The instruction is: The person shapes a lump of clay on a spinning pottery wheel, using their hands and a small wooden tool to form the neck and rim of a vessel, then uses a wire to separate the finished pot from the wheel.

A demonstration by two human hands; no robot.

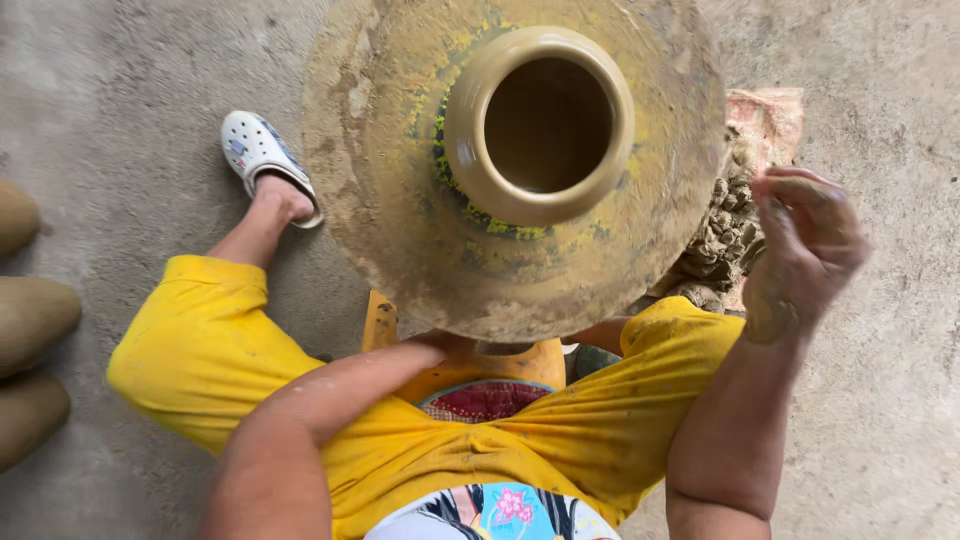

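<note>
White clog (pixel 258 152) on grey concrete floor (pixel 120 90) — tan rounded pots (pixel 28 320) at left edge; yellow shorts (pixel 210 350).

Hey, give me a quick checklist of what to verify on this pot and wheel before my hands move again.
1. Clay pot upright, near the wheel's middle: ok.
2. Pot rim round and whole: ok.
3. Left hand at the wheel disc near edge, fingers hidden beneath: grip cannot tell.
4. Right hand raised, clear of the pot: ok.
5. Clay lumps beside the right hand: ok.
6. Wheel turning or still: cannot tell.
</note>
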